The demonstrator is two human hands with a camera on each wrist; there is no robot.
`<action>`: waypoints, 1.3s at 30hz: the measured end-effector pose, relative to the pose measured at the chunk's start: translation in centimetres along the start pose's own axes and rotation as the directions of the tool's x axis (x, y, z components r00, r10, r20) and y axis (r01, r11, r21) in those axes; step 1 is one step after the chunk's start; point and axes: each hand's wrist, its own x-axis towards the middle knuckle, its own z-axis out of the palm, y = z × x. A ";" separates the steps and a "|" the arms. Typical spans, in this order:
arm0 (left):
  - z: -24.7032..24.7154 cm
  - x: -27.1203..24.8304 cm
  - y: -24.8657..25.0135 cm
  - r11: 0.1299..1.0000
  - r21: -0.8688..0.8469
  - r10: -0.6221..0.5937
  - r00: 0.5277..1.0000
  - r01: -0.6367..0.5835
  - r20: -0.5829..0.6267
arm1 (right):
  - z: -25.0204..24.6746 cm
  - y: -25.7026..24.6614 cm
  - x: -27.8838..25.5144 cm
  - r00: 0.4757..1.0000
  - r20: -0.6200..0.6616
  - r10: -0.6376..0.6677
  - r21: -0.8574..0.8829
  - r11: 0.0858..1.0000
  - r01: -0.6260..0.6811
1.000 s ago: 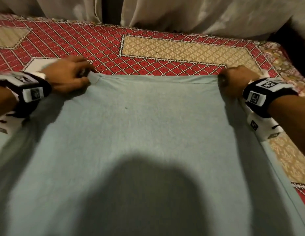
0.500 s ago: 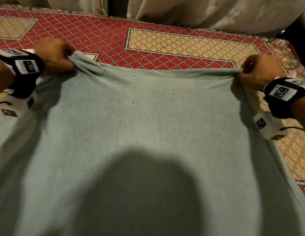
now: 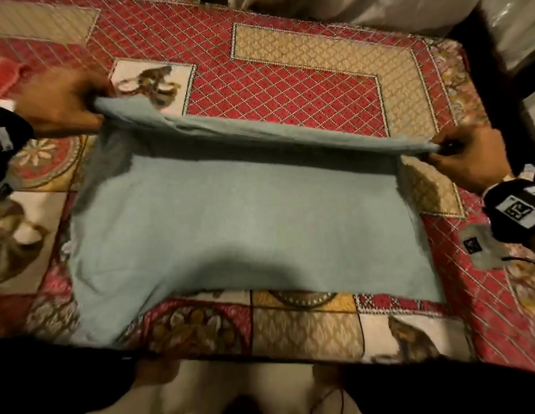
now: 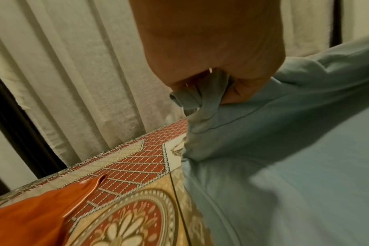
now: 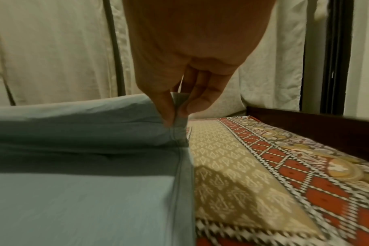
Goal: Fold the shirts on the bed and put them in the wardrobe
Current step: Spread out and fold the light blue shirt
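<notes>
- Two hands are at work: our left hand [image 3: 61, 103] and our right hand [image 3: 472, 158], each with a black band and a white square-coded tag at the wrist.
- One pale blue-green shirt [image 3: 254, 222] lies spread on the bed, a soft, matte knit cloth with a stitched hem along its right side; its far edge is lifted off the bedcover and stretched between our two hands, while the near part lies flat.
- Left grip: our fingers are curled in a fist round a bunched, rolled-up far-left corner of the shirt [image 4: 200, 98], with folds of cloth squeezed out below the fist.
- Right grip: thumb and fingertips [image 5: 169, 114] are pressed together on the far-right corner, pinching a thin flat fold of the hem just above the bedcover.
- One bedcover [image 3: 290, 94] lies under the shirt, woven-looking patchwork: red panels crossed by a white diamond lattice, beige panels with small repeated motifs, round flower medallions on the left, and cream squares with animal figures.
- One orange-red cloth [image 4: 32, 214] lies on the bed to the left of the shirt, smooth and slightly glossy with a raised curled edge; we cannot tell what garment it is.
- Several cream curtains [image 4: 74, 74] hang in vertical folds beyond the far side of the bed.
- One dark wooden bed edge [image 5: 305, 121] runs along the right side.
</notes>
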 end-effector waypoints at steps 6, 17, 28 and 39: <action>1.1 -10.8 5.0 0.989 0.057 0.110 0.947 -0.133 0.300 | -2.1 -0.3 -9.1 0.964 0.265 -0.002 -0.210 0.976 0.060; 4.2 -17.1 8.4 0.895 0.292 0.150 0.844 -0.337 0.515 | -2.0 0.2 -16.1 0.902 0.403 -0.155 -0.210 0.944 0.256; 4.5 -20.7 11.5 0.876 0.311 0.111 0.781 -0.369 0.615 | -0.9 1.4 -20.4 0.863 0.481 -0.157 -0.221 0.931 0.292; 6.3 -21.4 12.2 0.951 0.245 -0.083 0.608 -0.188 0.790 | -1.5 -1.9 -17.4 0.666 0.743 -0.069 -0.267 0.881 0.390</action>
